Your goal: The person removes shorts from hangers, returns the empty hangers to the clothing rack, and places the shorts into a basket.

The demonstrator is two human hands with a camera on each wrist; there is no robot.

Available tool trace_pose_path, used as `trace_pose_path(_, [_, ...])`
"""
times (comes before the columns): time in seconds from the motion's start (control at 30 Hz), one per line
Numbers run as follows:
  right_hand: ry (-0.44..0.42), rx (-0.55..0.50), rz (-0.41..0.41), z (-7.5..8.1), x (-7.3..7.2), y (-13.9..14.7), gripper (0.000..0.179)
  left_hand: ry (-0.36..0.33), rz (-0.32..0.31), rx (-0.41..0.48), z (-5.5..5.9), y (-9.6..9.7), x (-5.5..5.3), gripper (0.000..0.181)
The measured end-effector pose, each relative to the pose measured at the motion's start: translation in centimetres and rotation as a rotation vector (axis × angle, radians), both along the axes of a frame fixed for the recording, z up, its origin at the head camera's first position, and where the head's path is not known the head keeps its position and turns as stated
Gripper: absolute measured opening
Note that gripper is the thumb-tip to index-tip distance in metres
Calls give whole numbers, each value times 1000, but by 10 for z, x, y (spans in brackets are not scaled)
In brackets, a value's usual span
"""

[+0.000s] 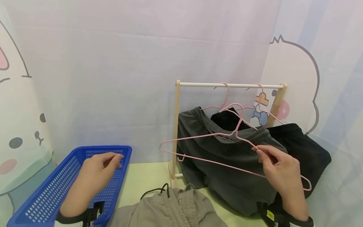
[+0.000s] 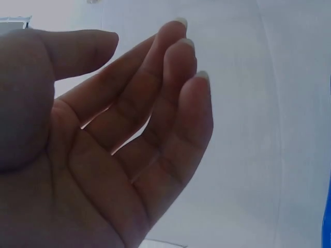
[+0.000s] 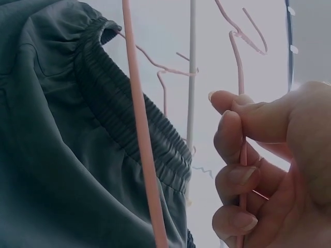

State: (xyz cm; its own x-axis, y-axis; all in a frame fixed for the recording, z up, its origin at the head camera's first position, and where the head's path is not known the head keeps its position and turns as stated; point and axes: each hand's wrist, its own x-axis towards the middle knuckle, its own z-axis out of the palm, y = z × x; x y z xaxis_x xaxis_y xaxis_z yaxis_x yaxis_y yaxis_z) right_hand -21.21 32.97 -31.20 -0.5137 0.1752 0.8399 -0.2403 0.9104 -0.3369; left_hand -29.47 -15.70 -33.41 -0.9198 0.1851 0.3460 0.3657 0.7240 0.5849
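Note:
My right hand [image 1: 279,165] pinches a pink clothes hanger [image 1: 198,136] by its right shoulder, holding it up in front of the rack. In the right wrist view, the thumb and fingers curl round the pink wire [image 3: 241,155]. My left hand [image 1: 99,168] hovers above a blue basket [image 1: 128,154], its fingers loosely bent; the left wrist view shows nothing in the palm [image 2: 88,175]. Below the hanger, beige pants [image 1: 170,209] with a black drawstring lie on the table. Dark grey pants [image 1: 232,164] hang on the rack behind the held hanger.
A small rack with a white rail [image 1: 204,84] and wooden posts stands at the right. Black pants [image 1: 300,142] hang from it on another pink hanger [image 1: 272,115]. Pale cloth [image 1: 113,78] with cartoon figures encloses the yellow-green table [image 1: 147,173].

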Motion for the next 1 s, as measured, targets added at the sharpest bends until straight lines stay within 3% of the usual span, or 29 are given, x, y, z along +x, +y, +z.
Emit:
trace_pose_path(0.23, [13, -18, -85, 5, 12, 15, 14, 48, 50, 1, 0, -8, 1, 48])
trace_pose_path(0.37, [5, -80, -153, 8, 21, 24, 14, 106, 96, 29, 0, 0, 3, 47])
trace_pose_path(0.5, [-56, -166, -222, 11, 29, 28, 15, 161, 162, 87, 2, 13, 7, 47])
trace_pose_path(0.6, [-113, -222, -262, 15, 34, 26, 18, 189, 186, 161, 3, 29, 7, 46])
trace_pose_path(0.7, [-130, -256, -277, 17, 36, 24, 20, 149, 170, 217, 5, 54, 4, 49])
trace_pose_path(0.83, [-99, -250, -269, 18, 38, 21, 18, 88, 129, 251, 5, 88, -9, 59])
trace_pose_path(1.0, [-53, -213, -242, 17, 36, 19, 15, 86, 100, 322, 0, 128, -31, 73])
